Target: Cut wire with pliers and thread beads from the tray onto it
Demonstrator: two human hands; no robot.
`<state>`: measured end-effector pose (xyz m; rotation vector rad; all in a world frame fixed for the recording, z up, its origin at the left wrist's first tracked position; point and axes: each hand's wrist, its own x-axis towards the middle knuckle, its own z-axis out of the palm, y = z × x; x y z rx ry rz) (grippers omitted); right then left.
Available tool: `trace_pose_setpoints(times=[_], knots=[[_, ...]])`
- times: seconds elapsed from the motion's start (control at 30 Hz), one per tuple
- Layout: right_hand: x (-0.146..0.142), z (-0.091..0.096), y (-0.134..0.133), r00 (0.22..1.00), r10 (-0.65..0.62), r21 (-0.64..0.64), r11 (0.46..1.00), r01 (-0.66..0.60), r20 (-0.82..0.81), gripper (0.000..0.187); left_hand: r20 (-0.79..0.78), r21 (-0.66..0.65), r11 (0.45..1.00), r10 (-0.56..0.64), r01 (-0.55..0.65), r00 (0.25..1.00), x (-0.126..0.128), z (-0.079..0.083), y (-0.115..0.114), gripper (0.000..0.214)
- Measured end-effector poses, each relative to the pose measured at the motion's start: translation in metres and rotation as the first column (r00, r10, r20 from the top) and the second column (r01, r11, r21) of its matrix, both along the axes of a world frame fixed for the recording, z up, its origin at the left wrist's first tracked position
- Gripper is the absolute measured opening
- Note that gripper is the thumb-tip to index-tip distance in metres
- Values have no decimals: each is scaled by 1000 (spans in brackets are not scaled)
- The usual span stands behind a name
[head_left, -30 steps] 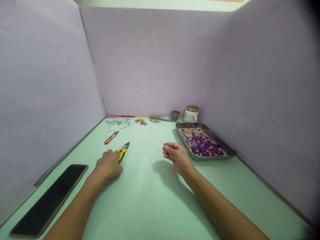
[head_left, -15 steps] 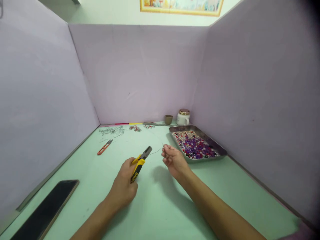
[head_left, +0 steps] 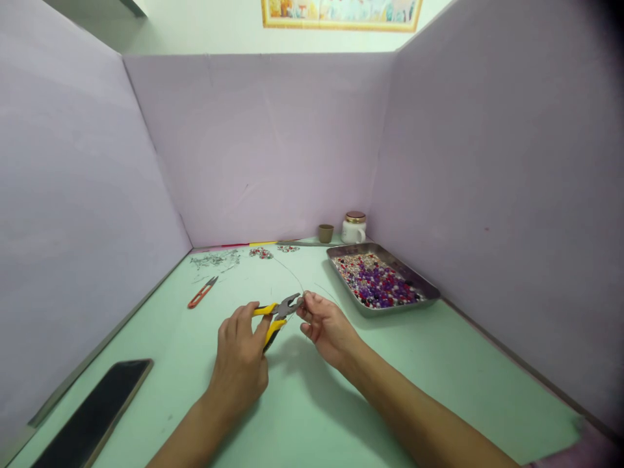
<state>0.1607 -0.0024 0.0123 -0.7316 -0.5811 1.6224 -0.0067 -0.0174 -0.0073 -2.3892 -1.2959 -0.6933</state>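
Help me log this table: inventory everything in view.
Combination pliers: 1, yellow, centre
Wire: uncounted, grey, centre
Thread snips: 1, orange, left
Wire bits: many, grey, back left
Beadwork clusters: 2, red-silver, back
Smartphone: 1, black, near left
Tray: 1, grey, right
Beads: many, mixed, in tray
Cup: 1, brown, back
Lidded mug: 1, white, back
Strips: several, multicoloured, back
Picture: 1, gold-framed, above
Panels: 3, lilac, around
Tabletop: 1, green, below
Left grip: 1, on pliers
Right grip: 1, on wire

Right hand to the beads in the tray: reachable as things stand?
Likely yes: the right hand is near the open-topped tray, and nothing bulky blocks the way over its side to the beads, though the thin wire that hand pinches may hinder picking.
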Motion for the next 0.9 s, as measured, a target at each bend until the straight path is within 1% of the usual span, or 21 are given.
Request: trace_pose_setpoints(times=[0.13,0.27,0.37,0.5,0.77,0.9], knots=[[1,0,-1,999,39,1,999,-39,-32,19,-14,53,999,-5,6,1000,-1,1,2,61],[5,2,0,992,105,-39,993,-108,-77,18,-8,121,993,-16,17,1000,-3,2,6,59],[8,3,2,987,123,-84,988,-132,-107,15,-20,169,985,-38,41,999,-5,3,9,53],[8,4,2,986,122,-124,983,-136,-115,14,-63,169,983,-62,72,996,-8,5,12,50],[7,1,2,988,141,-72,987,-145,-58,17,-71,159,983,-84,95,994,-13,3,16,51],[8,1,1,989,146,-40,988,-146,-8,20,-53,152,980,-124,131,991,-14,3,17,47]])
